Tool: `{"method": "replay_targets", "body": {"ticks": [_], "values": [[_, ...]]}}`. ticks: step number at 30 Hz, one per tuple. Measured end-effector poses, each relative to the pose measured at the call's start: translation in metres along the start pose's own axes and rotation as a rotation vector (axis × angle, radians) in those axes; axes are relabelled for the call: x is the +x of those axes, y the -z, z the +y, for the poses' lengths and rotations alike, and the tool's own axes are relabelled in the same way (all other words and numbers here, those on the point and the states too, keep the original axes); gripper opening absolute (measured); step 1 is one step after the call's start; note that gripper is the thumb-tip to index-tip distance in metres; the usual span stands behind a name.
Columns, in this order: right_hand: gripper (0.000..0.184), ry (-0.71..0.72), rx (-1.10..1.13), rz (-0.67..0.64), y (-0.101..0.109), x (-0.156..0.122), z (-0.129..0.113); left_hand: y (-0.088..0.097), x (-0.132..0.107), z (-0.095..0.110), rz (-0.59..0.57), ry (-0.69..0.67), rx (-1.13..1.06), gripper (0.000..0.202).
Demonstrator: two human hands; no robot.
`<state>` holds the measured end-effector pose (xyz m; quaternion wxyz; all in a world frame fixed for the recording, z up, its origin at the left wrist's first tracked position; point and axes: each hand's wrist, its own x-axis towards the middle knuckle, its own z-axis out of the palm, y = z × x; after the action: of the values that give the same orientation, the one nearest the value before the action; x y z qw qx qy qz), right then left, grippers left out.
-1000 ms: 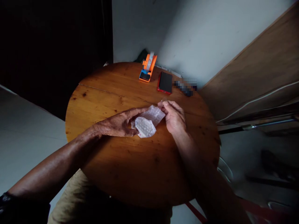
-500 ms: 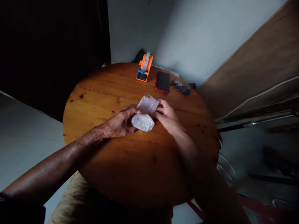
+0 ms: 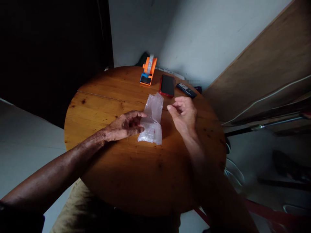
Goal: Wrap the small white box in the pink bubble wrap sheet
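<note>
A small packet wrapped in clear bubble wrap [image 3: 152,120] lies on the round wooden table [image 3: 116,103], its loose end pointing away from me. My left hand [image 3: 126,125] pinches the packet's left edge with fingers and thumb. My right hand [image 3: 183,114] hovers just right of the wrap, off it, with the fingers loosely curled and nothing visible in them.
At the table's far edge stand an orange tape dispenser [image 3: 147,74], a red-cased phone [image 3: 167,86] lying face up and a small dark handset [image 3: 186,90]. A white wall rises behind; a wooden panel [image 3: 262,64] leans at the right. A dark opening fills the left.
My right hand has let go of the wrap and drawn back to the right. The bubble wrap has unrolled and now lies stretched out, held only by my left hand.
</note>
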<state>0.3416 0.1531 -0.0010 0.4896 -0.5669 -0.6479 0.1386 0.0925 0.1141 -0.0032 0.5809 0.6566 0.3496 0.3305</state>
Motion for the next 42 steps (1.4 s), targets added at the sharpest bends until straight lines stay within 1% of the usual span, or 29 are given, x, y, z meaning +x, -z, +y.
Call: {"method": "replay_targets", "body": {"ticks": [1, 2, 4, 6, 8, 9, 10, 11, 14, 15, 17, 20, 22, 25, 28, 30, 31, 34, 35, 37, 38, 40, 42], "values": [[0.019, 0.019, -0.003, -0.022, 0.003, -0.001, -0.007, 0.001, 0.001, -0.001, 0.003, 0.005, -0.014, 0.050], [0.015, 0.032, 0.000, -0.068, 0.006, -0.004, -0.015, 0.002, 0.002, -0.002, 0.005, 0.009, -0.026, 0.050], [0.020, 0.041, 0.000, -0.197, 0.007, -0.013, -0.031, 0.002, 0.004, -0.002, 0.008, 0.009, -0.044, 0.050], [0.027, 0.057, -0.029, -0.307, 0.003, -0.024, -0.043, 0.001, 0.005, -0.001, 0.012, -0.008, -0.066, 0.049], [0.040, 0.075, -0.081, -0.367, -0.003, -0.033, -0.050, -0.001, 0.004, 0.000, 0.023, -0.039, -0.087, 0.045], [0.045, 0.077, -0.106, -0.377, -0.006, -0.036, -0.051, -0.002, 0.004, 0.001, 0.034, -0.056, -0.090, 0.043], [0.047, 0.072, -0.124, -0.376, -0.009, -0.037, -0.050, -0.003, 0.003, 0.002, 0.051, -0.069, -0.084, 0.042], [0.043, 0.059, -0.134, -0.368, -0.011, -0.037, -0.048, -0.004, 0.003, 0.002, 0.074, -0.081, -0.069, 0.041], [0.022, -0.015, -0.121, -0.324, -0.010, -0.029, -0.039, -0.005, 0.002, 0.002, 0.148, -0.086, -0.025, 0.041], [0.020, -0.047, -0.095, -0.311, -0.008, -0.025, -0.035, -0.004, 0.003, 0.001, 0.180, -0.082, -0.028, 0.041], [0.021, -0.139, 0.000, -0.292, -0.005, -0.018, -0.028, -0.002, 0.005, -0.001, 0.270, -0.079, -0.056, 0.038], [0.023, -0.315, 0.225, -0.273, -0.002, -0.010, -0.020, 0.001, 0.010, -0.003, 0.411, -0.066, -0.068, 0.031], [0.024, -0.391, 0.335, -0.273, -0.002, -0.007, -0.017, 0.003, 0.013, -0.004, 0.456, -0.049, -0.049, 0.028], [0.026, -0.420, 0.358, -0.291, -0.002, -0.006, -0.014, 0.006, 0.012, -0.004, 0.506, -0.072, 0.010, 0.029], [0.028, -0.405, 0.322, -0.290, -0.002, -0.006, -0.014, 0.006, 0.008, 0.000, 0.589, -0.124, 0.158, 0.033], [0.031, -0.387, 0.314, -0.297, -0.001, -0.007, -0.015, 0.004, 0.004, 0.004, 0.579, -0.136, 0.219, 0.037], [0.031, -0.379, 0.318, -0.306, 0.000, -0.007, -0.015, 0.003, 0.002, 0.006, 0.542, -0.136, 0.229, 0.039], [0.029, -0.353, 0.344, -0.361, 0.001, -0.009, -0.019, -0.002, -0.002, 0.010, 0.370, -0.099, 0.284, 0.050], [0.028, -0.344, 0.353, -0.386, 0.001, -0.010, -0.021, -0.005, -0.002, 0.010, 0.330, -0.081, 0.316, 0.055], [0.026, -0.323, 0.366, -0.440, 0.002, -0.012, -0.025, -0.009, -0.002, 0.010, 0.303, -0.053, 0.363, 0.059], [0.027, -0.315, 0.371, -0.466, 0.002, -0.013, -0.027, -0.010, -0.001, 0.009, 0.308, -0.045, 0.364, 0.056], [0.027, -0.307, 0.384, -0.498, 0.003, -0.014, -0.029, -0.013, 0.000, 0.007, 0.315, -0.037, 0.314, 0.043], [0.027, -0.314, 0.383, -0.488, 0.003, -0.013, -0.027, -0.013, 0.002, 0.007, 0.312, -0.022, 0.230, 0.029]]}}
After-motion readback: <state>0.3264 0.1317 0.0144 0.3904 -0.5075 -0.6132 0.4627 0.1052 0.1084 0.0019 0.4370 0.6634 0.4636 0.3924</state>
